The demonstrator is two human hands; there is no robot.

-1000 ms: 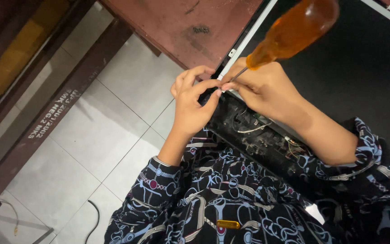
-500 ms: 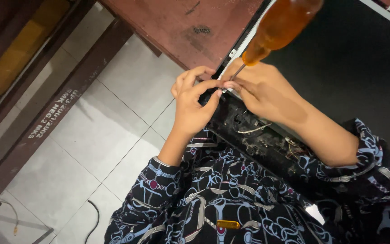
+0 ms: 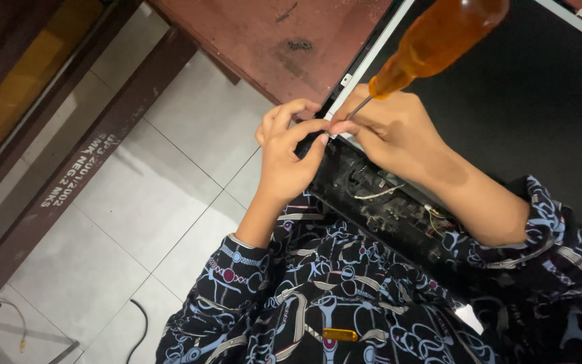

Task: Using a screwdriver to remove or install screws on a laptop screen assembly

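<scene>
- The right hand point(image 3: 399, 131) is closed round the thin metal shaft of a screwdriver point(image 3: 439, 40), fingers pinched low near the tip; the amber handle stands up toward the camera, tilted to the right.
- Compared with a second ago, the handle has swung a little to the right and sits higher in view, while the tip has stayed at the same corner: the tool looks to be turning or rocking in place, not moving to a new spot.
- The left hand point(image 3: 289, 152) is curled, fingertips meeting the right hand at the tip; whether it pinches a small part there I cannot tell.
- Both hands work at the near left corner of a dark flat panel point(image 3: 540, 114) with a pale metal edge, lying on a reddish-brown table point(image 3: 284, 34).
- Just near of the hands, an opened black strip shows loose wires point(image 3: 378, 195).
- Left and below lies a pale tiled floor point(image 3: 136, 222).
</scene>
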